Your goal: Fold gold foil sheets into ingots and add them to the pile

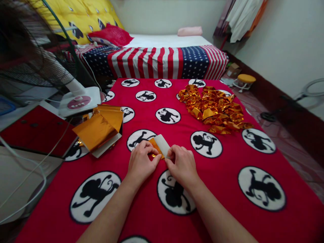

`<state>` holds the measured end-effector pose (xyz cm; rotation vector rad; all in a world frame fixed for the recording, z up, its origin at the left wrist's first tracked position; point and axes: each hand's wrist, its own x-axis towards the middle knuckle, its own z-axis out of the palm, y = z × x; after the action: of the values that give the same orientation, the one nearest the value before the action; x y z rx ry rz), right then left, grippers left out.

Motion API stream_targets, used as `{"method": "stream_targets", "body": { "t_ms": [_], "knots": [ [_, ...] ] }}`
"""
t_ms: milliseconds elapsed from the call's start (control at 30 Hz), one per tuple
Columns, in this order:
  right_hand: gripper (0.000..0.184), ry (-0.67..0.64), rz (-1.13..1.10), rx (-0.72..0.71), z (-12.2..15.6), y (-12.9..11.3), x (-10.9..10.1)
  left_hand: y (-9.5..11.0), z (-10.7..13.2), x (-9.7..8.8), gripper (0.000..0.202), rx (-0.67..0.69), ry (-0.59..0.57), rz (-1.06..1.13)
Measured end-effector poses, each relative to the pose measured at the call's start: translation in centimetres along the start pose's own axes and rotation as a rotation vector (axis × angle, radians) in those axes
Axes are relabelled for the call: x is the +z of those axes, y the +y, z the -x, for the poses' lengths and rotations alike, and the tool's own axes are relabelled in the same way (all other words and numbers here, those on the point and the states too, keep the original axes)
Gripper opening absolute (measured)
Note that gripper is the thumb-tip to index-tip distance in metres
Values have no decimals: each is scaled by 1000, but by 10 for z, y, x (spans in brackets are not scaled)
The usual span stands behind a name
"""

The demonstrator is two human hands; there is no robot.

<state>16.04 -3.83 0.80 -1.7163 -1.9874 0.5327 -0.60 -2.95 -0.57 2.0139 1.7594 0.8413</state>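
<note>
My left hand [141, 162] and my right hand [181, 165] meet over a small piece of gold foil [155, 147] backed by a white paper strip [162, 145]. The left fingers pinch the foil's near edge, and the right fingers grip the strip's lower end. Part of the foil is hidden behind my fingers. Both hands rest just above a red blanket with monkey prints [222, 179]. Up to the right lies a heap of folded gold foil pieces [212, 109]. To the left, a stack of gold foil sheets [97, 126] sits on white paper.
A white electric fan base [79, 100] stands at the left, beside a red folder [37, 131] and loose white cables. Behind the blanket is a bed with a flag-patterned cover [157, 62]. A small yellow-topped stool [245, 79] stands on the tiled floor at the right.
</note>
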Motion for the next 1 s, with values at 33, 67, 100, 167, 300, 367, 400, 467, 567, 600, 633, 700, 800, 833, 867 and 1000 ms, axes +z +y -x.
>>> {"method": "stream_targets", "body": {
  "t_ms": [33,67,100,167,300,367,400,467,567,600,633,700,800,833,867,1000],
  "knots": [
    [11,1,-6,-5,0,0,0,1,0,0,11,-2,5,-11],
    [11,1,-10,-10,0,1,0,1,0,0,13,-4,6,-21],
    [11,2,-14,-15,0,1,0,2,1,1,15,-6,4,-29],
    [11,1,-21,-30,1,1,0,3,1,1,16,-8,-1,-40],
    [7,-18,-27,-70,2,2,0,2,0,1,10,-16,-18,-40],
    [7,-32,-18,-81,3,2,-1,0,-1,1,8,-17,-31,-26],
    [9,-39,-12,-83,3,2,-1,0,-1,0,7,-17,-33,-20],
    [11,-49,-3,-83,3,2,-1,-2,-2,0,6,-12,-33,-2],
    [15,-43,4,-78,4,0,-2,-5,-2,-1,9,-10,-52,39],
    [16,-38,7,-77,5,-1,-2,-6,-3,-1,10,-9,-59,50],
    [17,-35,10,-77,5,-1,-2,-6,-3,-2,11,-9,-65,55],
    [15,-29,16,-75,6,-3,-2,-7,-3,-2,12,-5,-70,48],
    [8,-19,23,-63,4,-4,-2,-8,-3,-2,12,15,-68,28],
    [7,-17,24,-59,4,-3,-1,-7,-2,-2,12,22,-63,23],
    [7,-19,23,-57,3,-3,-1,-7,-2,-2,12,27,-57,19],
    [10,-35,18,-52,1,-1,-1,-5,-1,-2,9,19,-32,5]
  ]
}}
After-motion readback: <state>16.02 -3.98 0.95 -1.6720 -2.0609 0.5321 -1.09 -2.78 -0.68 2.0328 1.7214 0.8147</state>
